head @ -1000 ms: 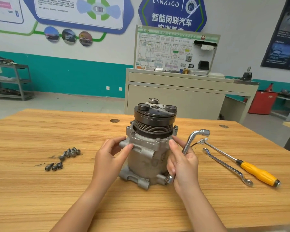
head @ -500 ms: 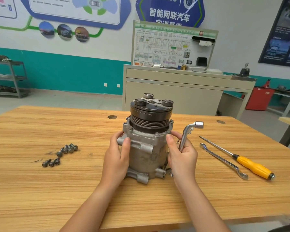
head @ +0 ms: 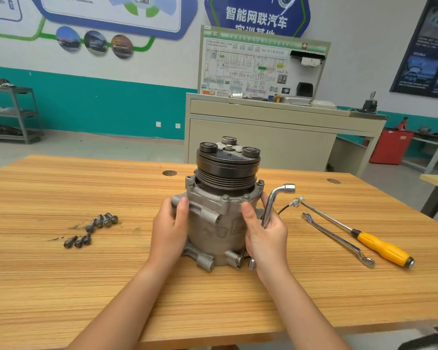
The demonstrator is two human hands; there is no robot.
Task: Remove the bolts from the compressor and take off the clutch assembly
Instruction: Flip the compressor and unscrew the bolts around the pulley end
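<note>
Shows the compressor [head: 213, 223] standing upright at the centre of the tabletop [head: 61, 286], clamped between both hands. Carries the clutch assembly [head: 228, 168] on top, at 12 o'clock from the hands and untouched by either.

Places the left hand [head: 170, 231] on the housing at 9 o'clock, fingers curled round the far side, thumb laid on the front just under the flange. Places the right hand [head: 266, 236] at 3 o'clock, thumb pressed to the housing front, remaining fingers closed round the shank of the L-shaped socket wrench [head: 276, 198]. Holds that wrench near upright, just beside the housing, socket head uppermost.

Leaves flange bolts [head: 225, 197] seated in the rim below the pulley. Locates loose bolts [head: 96, 226] at 9 o'clock from the compressor, well apart from the left hand. Locates the spanner [head: 336, 238] and yellow-handled screwdriver [head: 382, 248] side by side at 3 o'clock.

Compared with one second earlier: left hand then open beside the housing, fingers off it; now wrapped on. Right-hand hold on the wrench unchanged. Compressor, loose bolts and tools in the same places.
</note>
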